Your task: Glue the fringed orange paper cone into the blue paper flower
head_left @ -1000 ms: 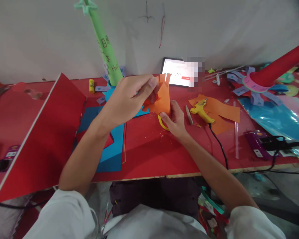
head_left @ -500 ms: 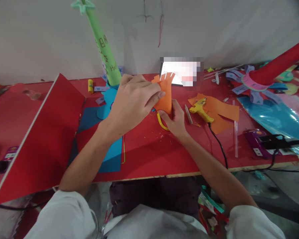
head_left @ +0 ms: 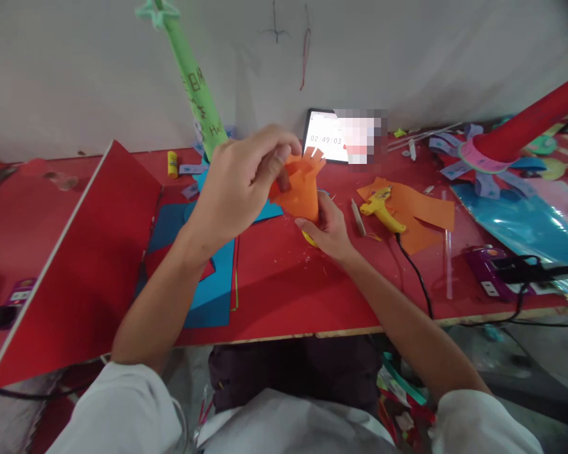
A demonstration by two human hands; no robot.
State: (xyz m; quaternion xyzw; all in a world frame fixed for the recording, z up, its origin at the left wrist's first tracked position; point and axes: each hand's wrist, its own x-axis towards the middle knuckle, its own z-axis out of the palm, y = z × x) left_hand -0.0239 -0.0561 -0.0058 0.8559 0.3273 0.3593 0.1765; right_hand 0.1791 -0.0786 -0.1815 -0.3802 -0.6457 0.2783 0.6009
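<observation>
Both hands hold a piece of orange paper (head_left: 303, 188) with a fringed top edge, bent into a rough cone above the red table (head_left: 284, 284). My left hand (head_left: 243, 183) pinches its upper left side with thumb and fingers. My right hand (head_left: 325, 226) grips its lower end from below. A yellow strip (head_left: 307, 238) peeks out under my right hand.
A yellow glue gun (head_left: 382, 209) lies on orange paper scraps (head_left: 421, 214) to the right, its black cord running to the front edge. Blue sheets (head_left: 213, 284) and a tilted red board (head_left: 85, 265) lie left. A green tube (head_left: 194, 82), a tablet (head_left: 329, 137) and a red cone (head_left: 530, 123) stand behind.
My left hand has lifted off the paper's front and now pinches its upper left edge. The orange paper has curled from a flat fold into a cone shape.
</observation>
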